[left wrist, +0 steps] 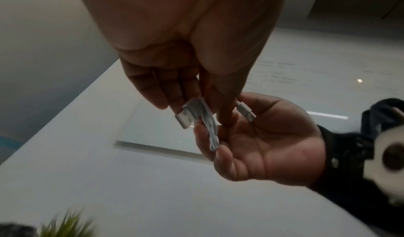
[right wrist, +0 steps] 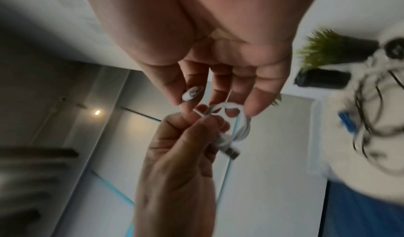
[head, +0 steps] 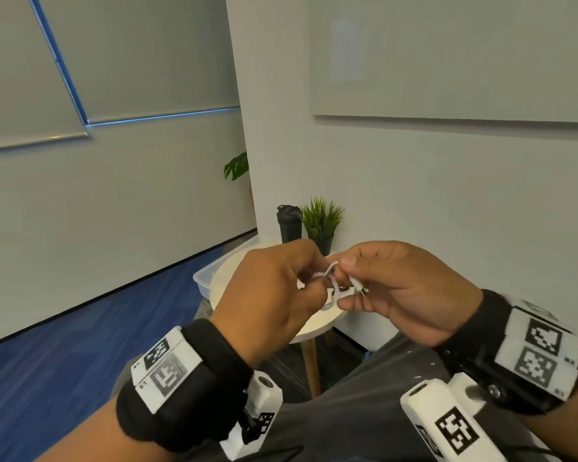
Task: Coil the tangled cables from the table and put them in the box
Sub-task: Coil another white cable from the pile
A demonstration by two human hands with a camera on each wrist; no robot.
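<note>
I hold both hands up in open air, near the round desk (head: 317,323), whose rim curves just beneath them; the clear box (head: 203,277) sits at its far-left edge. My left hand (head: 267,295) grips the coiled white cable (head: 332,291); my right hand (head: 404,291) pinches its plug end. Dark cables (right wrist: 371,112), blurred, seemingly lie on the desk.

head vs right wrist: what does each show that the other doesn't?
Head only: clear box at the round table's far left edge, black bottle, both wristbands.
Right wrist only: USB plug sticking out below the left hand, and dark cables tangled on the table, blurred.
Both: left hand gripping the white cable coil, right hand pinching its other connector, potted plant.
</note>
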